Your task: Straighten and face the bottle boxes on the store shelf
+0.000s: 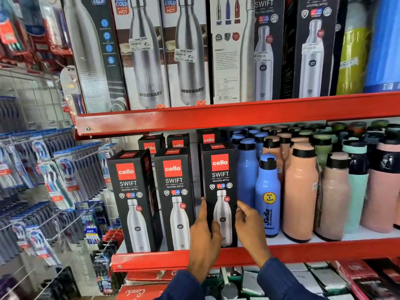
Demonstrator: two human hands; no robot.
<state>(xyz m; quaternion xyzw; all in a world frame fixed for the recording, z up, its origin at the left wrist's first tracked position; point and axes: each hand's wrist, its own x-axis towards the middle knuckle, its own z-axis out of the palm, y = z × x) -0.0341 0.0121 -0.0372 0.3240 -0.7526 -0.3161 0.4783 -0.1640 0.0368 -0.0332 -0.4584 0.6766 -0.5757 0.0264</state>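
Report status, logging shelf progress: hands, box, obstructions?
Both hands, left and right, clasp third Swift box. Upright, facing front. Blue bottle close beside.

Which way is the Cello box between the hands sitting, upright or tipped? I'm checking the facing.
Upright: the Cello box stands square, front outward, left hand and right hand on its sides.

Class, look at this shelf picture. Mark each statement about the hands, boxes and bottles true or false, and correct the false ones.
1. Both hands hold the same Cello Swift box. True: the left hand and the right hand are on its two sides.
2. That box is the leftmost of the three front boxes. False: it is the rightmost.
3. A blue bottle stands just right of the held box. True.
4. The shelf edge is blue. False: it is red.
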